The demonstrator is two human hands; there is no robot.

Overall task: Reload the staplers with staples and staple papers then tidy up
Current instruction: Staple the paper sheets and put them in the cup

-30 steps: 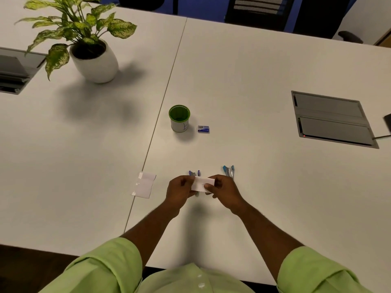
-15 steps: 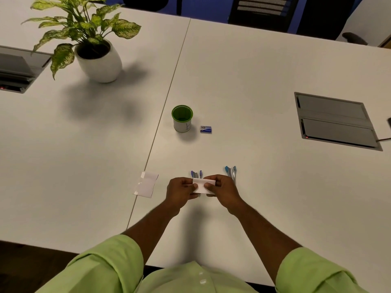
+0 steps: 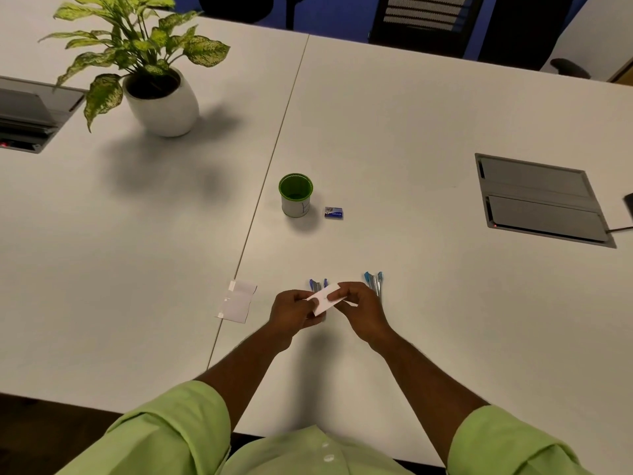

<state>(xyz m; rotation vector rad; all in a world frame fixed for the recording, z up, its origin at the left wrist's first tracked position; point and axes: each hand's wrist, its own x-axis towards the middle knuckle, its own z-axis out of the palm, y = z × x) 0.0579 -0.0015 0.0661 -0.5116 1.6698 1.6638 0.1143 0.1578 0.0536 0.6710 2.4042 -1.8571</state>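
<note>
A small white paper slip [image 3: 323, 299] is held just above the table by both hands. My left hand [image 3: 291, 311] pinches its left end and my right hand [image 3: 359, 308] pinches its right end. Behind my left hand the blue tips of one stapler [image 3: 317, 285] stick out; the rest of it is hidden. A second blue stapler [image 3: 374, 282] lies open just beyond my right hand. A small blue staple box [image 3: 333, 212] sits farther back beside a green cup [image 3: 295, 195]. Another white paper [image 3: 238, 301] lies flat to the left.
A potted plant in a white pot [image 3: 161, 101] stands at the back left. Grey cable hatches are set into the table at the right [image 3: 541, 198] and the far left [image 3: 24, 114]. Dark chairs stand beyond the far edge.
The paper slip has tilted, its right end now higher than its left, and both hands have shifted their grip slightly. The view has drifted a little; the staplers have not moved.
</note>
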